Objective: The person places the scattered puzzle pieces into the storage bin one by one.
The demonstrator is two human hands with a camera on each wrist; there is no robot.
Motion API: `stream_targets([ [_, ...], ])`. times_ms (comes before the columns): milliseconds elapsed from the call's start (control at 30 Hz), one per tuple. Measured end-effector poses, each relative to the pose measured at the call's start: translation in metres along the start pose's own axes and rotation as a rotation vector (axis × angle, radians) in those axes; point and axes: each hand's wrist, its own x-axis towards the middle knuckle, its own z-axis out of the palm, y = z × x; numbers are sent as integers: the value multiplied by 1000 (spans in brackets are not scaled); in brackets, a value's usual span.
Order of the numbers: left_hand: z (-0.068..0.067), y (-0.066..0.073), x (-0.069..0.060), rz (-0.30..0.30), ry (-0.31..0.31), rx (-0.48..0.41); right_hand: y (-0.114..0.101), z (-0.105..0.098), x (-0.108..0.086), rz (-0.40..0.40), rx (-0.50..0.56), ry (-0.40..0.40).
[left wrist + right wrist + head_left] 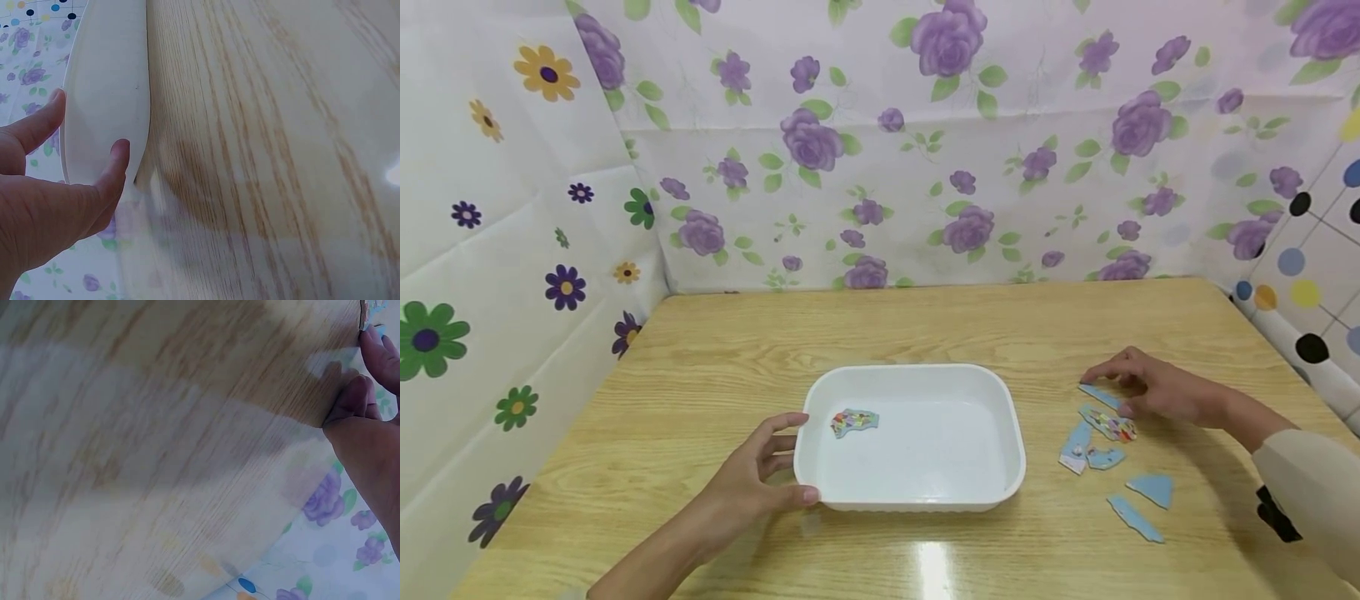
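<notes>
Hands: left (765, 471) wide around tray (917, 502) corner, right (1159, 392) pincerwise on blue strip (1101, 396), lengthwise diagonal, near end rightward.

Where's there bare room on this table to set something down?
The table is bare between the white tray and the flowered backdrop, and left of the left hand. Inside the tray, room lies right of the patterned piece. It's crowded right of the tray, with loose pieces near the right hand.

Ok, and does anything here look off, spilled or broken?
Nothing looks spilled. The white tray sits flat, one patterned piece inside. The only untidy spot is to its right: irregular flat pieces lie scattered at mixed angles, the right hand pinching one. Their jagged edges could suggest breakage, but may be cut that way.
</notes>
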Motion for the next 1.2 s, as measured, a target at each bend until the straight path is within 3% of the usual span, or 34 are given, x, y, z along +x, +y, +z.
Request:
stream_targets([
  [533, 1, 0, 0, -9, 28, 13, -3, -3, -3, 13, 32, -3],
  [867, 2, 0, 1, -2, 23, 7, -7, -11, -2, 40, 156, -40],
  [1200, 1, 0, 1, -3, 15, 9, -19, -20, -1, -32, 22, 37],
])
